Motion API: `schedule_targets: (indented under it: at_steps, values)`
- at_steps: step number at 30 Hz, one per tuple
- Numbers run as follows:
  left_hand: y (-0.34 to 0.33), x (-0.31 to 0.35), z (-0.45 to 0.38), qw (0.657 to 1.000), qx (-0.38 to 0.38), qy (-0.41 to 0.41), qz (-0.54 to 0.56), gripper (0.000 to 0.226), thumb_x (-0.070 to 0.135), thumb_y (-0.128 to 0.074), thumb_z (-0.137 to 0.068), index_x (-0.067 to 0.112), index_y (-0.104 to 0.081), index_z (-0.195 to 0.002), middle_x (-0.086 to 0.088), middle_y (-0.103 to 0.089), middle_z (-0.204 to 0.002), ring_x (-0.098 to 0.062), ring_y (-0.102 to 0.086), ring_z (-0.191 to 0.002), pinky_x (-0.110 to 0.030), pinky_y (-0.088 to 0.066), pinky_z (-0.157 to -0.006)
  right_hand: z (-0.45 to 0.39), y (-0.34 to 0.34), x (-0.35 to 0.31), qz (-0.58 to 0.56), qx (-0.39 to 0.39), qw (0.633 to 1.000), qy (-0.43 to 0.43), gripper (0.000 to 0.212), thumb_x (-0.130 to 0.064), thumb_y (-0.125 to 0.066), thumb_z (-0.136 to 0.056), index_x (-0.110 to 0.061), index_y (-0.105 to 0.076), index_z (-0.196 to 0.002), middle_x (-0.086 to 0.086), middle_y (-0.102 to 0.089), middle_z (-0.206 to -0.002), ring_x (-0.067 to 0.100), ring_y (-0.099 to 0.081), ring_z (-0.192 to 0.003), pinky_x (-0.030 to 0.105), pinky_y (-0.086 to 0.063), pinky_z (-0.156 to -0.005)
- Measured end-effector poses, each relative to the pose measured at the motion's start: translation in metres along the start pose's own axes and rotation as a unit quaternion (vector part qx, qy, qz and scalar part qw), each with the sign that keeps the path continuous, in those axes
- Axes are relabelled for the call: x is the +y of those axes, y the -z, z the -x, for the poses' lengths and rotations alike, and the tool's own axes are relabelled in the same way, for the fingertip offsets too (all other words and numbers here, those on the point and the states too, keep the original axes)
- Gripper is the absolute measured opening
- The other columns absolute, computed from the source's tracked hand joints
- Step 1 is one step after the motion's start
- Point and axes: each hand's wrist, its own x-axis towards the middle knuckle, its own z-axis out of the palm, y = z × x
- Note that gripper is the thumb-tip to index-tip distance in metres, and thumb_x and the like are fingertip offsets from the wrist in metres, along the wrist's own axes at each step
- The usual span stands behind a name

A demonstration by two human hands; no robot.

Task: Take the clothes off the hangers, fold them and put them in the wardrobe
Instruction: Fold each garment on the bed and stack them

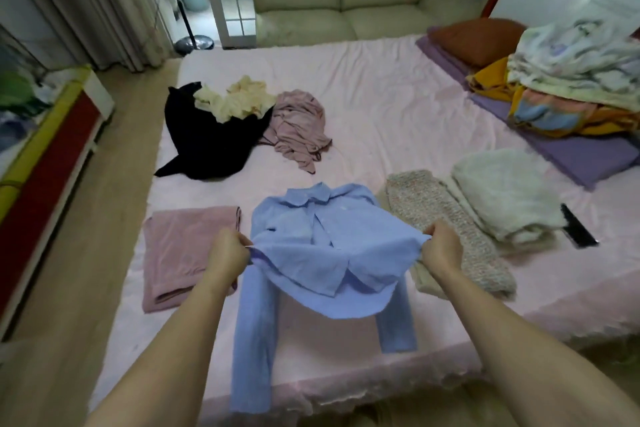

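Both hands pinch the blue shirt [325, 243] by its sides – left hand [227, 253], right hand [443, 248] – lifting it off the pink bed [381, 107], sleeves dangling

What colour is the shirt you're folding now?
Light blue, plain; the shirt shows clearly in the head view.

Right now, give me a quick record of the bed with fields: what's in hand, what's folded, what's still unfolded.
in hand: blue shirt, left hand and right hand each gripping a side
folded: pink cloth left of the shirt; knit sweater and white sweater to its right
unfolded: black garment, cream garment, mauve garment
surface: bed
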Motion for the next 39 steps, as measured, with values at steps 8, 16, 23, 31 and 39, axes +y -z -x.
schedule_targets:
  at_steps: [8, 16, 23, 31, 39]
  values:
    - [0.043, 0.02, 0.019, 0.973, -0.057, 0.008, -0.223, 0.029, 0.007, -0.047, -0.097, -0.007, -0.058, -0.12, -0.022, -0.06, -0.123, -0.033, -0.058, -0.113, -0.034, -0.044, -0.079, 0.022, 0.036, -0.033, 0.039, -0.128, 0.99, 0.045, 0.023, -0.008, -0.065, -0.069, 0.007, -0.07, -0.086, 0.028, -0.068, -0.091, 0.025, -0.059, -0.079, 0.029, -0.033, -0.058]
    - [0.065, 0.013, 0.01, 0.997, 0.032, -0.07, -0.025, 0.015, 0.003, -0.061, -0.084, -0.001, -0.074, -0.09, -0.015, -0.064, -0.081, -0.02, -0.062, -0.087, -0.031, -0.044, -0.074, 0.013, 0.058, -0.059, 0.169, -0.11, 0.972, 0.122, 0.028, -0.014, -0.056, -0.068, -0.012, -0.032, -0.052, 0.01, -0.035, -0.053, 0.025, -0.042, -0.06, 0.028, -0.019, -0.047]
    - [0.075, 0.005, 0.024, 0.981, -0.064, -0.146, -0.113, 0.021, 0.019, -0.085, -0.07, 0.011, -0.066, -0.065, 0.002, -0.052, -0.059, -0.009, -0.042, -0.055, -0.015, -0.032, -0.048, 0.03, 0.069, -0.096, 0.153, -0.172, 0.939, 0.254, 0.071, -0.075, -0.067, -0.066, -0.019, -0.026, -0.052, 0.006, -0.034, -0.051, 0.019, -0.033, -0.053, 0.033, -0.022, -0.053]
    - [0.066, -0.019, 0.028, 0.875, -0.131, -0.209, -0.416, 0.028, 0.024, -0.073, -0.076, 0.016, -0.068, -0.103, -0.005, -0.068, -0.107, -0.023, -0.059, -0.097, -0.028, -0.045, -0.078, 0.046, 0.078, -0.051, 0.518, -0.277, 0.735, 0.338, 0.039, -0.04, -0.073, -0.073, -0.022, -0.056, -0.104, 0.005, -0.053, -0.113, 0.028, -0.053, -0.106, 0.033, -0.038, -0.071]
    - [0.039, -0.002, 0.018, 0.843, -0.225, -0.134, -0.47, 0.021, 0.013, -0.059, -0.08, 0.003, -0.068, -0.097, -0.017, -0.067, -0.102, -0.032, -0.063, -0.095, -0.036, -0.051, -0.077, 0.031, 0.062, -0.06, 0.448, -0.322, 0.808, 0.205, 0.03, -0.021, -0.047, -0.097, -0.008, -0.058, -0.122, 0.013, -0.057, -0.132, 0.032, -0.056, -0.118, 0.033, -0.046, -0.086]
